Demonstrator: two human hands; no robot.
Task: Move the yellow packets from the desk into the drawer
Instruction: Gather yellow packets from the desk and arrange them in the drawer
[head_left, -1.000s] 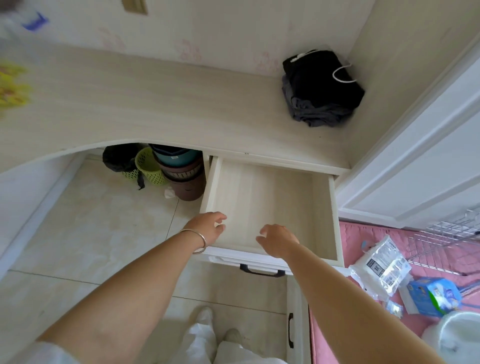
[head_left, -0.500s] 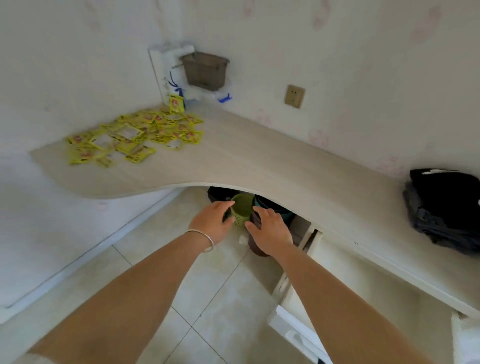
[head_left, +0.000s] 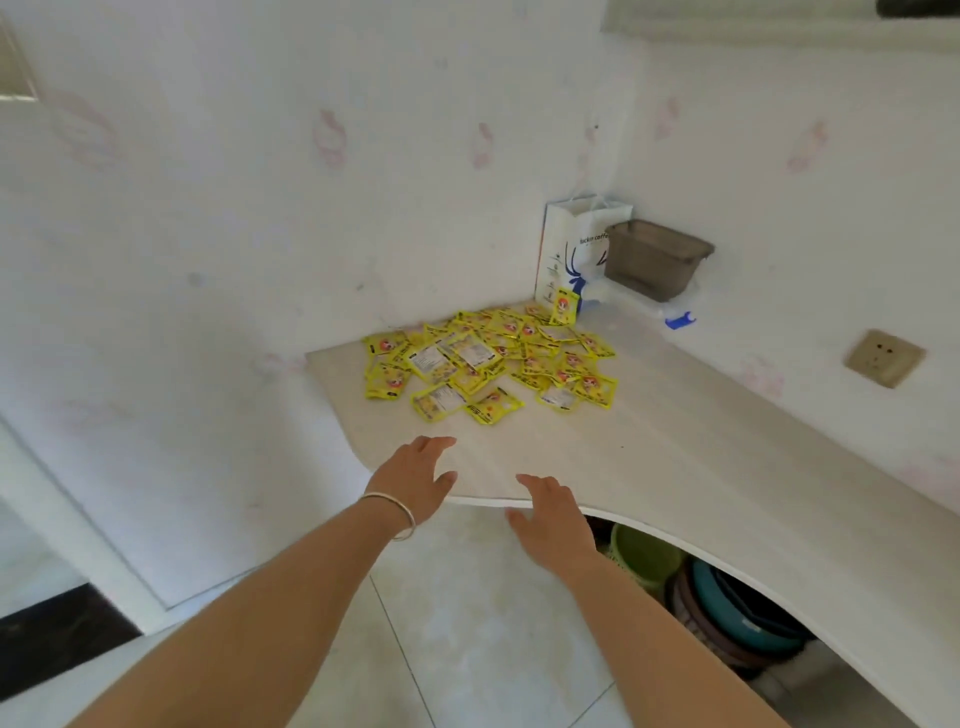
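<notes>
Bench (head_left: 701, 457) of pale wood runs along the wall into the corner, its front edge curving toward the person. Yellow packets (head_left: 488, 364) lie in a loose heap on it near the corner, some overlapping, a few turned label side up, and one leaning upright against a white paper bag (head_left: 566, 249). The heap sits beyond both hands, apart from the fingertips, with bare bench top between. The bag stands in the corner, and just to its right a brown plastic box (head_left: 655, 257) rests on something white; a small blue piece (head_left: 679, 320) lies below it. A wall socket (head_left: 884, 358) is set in the wall further right. Under the bench, at the right, a green basket (head_left: 644, 556) and stacked basins (head_left: 737, 618) stand on the tiled floor (head_left: 467, 623).

The left hand (head_left: 415, 480), with a bangle (head_left: 395, 514) on the wrist, reaches over the bench edge, fingers (head_left: 434, 444) stretched out and holding nothing. The right hand (head_left: 553, 522) is at the bench edge, fingers straight and spread, also holding nothing; whether either hand touches the bench cannot be told.
</notes>
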